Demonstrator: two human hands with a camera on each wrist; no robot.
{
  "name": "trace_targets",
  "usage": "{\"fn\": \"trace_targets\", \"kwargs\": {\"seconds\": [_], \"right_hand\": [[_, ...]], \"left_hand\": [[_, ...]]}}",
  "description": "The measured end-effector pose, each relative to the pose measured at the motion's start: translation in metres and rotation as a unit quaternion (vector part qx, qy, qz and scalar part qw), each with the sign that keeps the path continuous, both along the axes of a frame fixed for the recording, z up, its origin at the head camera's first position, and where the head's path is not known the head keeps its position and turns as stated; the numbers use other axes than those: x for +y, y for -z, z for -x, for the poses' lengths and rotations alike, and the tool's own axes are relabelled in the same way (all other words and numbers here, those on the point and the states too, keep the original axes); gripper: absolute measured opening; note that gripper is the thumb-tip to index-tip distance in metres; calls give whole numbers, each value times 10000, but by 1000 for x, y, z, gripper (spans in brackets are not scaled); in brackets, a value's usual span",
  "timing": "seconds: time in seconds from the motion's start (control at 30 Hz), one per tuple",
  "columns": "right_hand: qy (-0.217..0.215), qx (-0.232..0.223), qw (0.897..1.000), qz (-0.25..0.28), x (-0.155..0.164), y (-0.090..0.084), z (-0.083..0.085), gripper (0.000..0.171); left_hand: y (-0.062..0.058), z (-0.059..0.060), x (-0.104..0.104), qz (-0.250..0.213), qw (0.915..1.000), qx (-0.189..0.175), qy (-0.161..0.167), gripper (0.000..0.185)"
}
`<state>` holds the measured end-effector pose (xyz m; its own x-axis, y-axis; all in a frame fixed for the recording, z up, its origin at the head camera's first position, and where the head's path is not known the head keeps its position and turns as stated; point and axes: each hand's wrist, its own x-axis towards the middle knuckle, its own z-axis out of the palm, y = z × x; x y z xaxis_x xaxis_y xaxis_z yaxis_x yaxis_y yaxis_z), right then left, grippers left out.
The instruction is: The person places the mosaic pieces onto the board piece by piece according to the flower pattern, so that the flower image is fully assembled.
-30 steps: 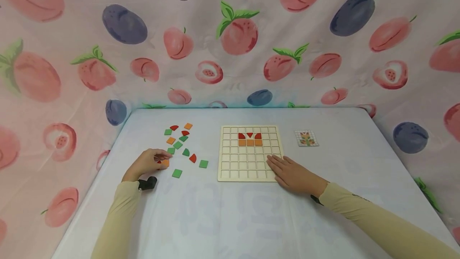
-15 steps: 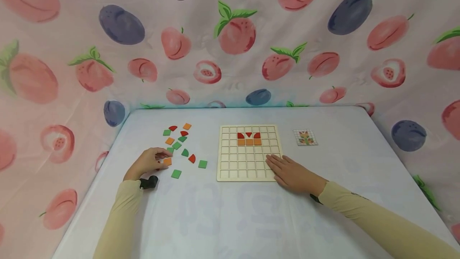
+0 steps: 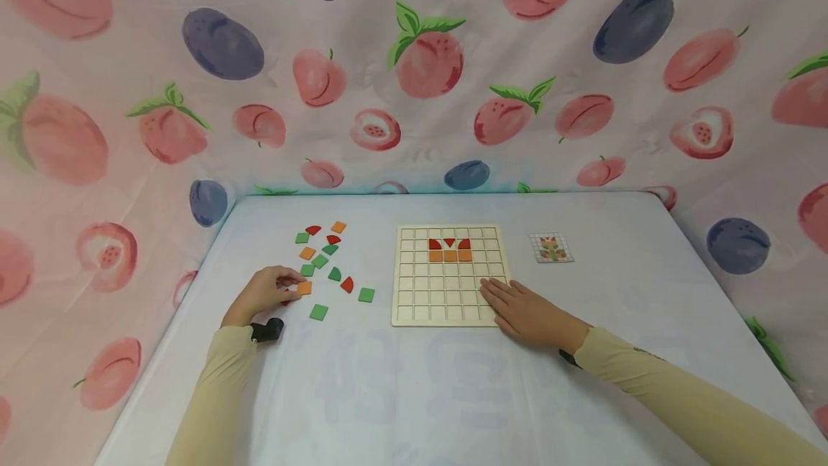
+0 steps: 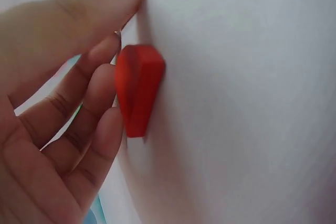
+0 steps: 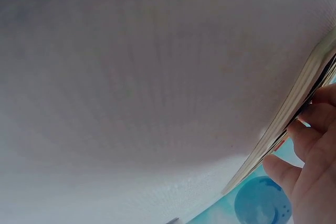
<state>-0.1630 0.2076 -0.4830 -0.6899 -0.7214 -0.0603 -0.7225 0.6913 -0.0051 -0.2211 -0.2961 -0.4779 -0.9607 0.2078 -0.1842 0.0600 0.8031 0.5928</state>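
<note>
In the head view, the left hand (image 3: 261, 293) sits at the lower left of the loose tiles, fingers curled over a small red piece (image 3: 287, 298) that barely peeks out beneath them, with an orange square tile (image 3: 304, 288) just beside the fingertips. The right hand (image 3: 527, 311) lies flat with straight fingers on the lower right corner of the wooden grid board (image 3: 446, 275), probably to keep it from sliding. The board's upper rows hold red and orange tiles; a pattern card (image 3: 551, 247) lies to its right, and scattered green tiles (image 3: 318, 312) crowd the left hand. In the left wrist view, the red piece (image 4: 137, 90) stands on edge against the white table (image 4: 241, 98), touched by bent fingers (image 4: 100, 129), loosely pinched. In the right wrist view, fingertips (image 5: 310, 124) press the board's edge (image 5: 294, 108) at the right of the frame.
</note>
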Motion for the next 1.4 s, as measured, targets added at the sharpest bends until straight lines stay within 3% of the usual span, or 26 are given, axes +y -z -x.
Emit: {"fn": "trace_targets", "kwargs": {"seconds": [0.63, 0.93, 1.13, 1.4], "right_hand": [[-77, 182, 9997, 123, 1, 3, -1, 53], [40, -11, 10000, -35, 0, 3, -1, 54], [50, 1, 10000, -47, 0, 4, -1, 54], [5, 12, 10000, -24, 0, 3, 0, 54]], "left_hand": [[2, -1, 4, -5, 9999, 52, -89, 30], [-2, -3, 6, -328, 9986, 373, -183, 32], [-9, -2, 23, -629, 9960, 567, -285, 34], [-22, 1, 57, -1068, 9892, 1005, -20, 31]]}}
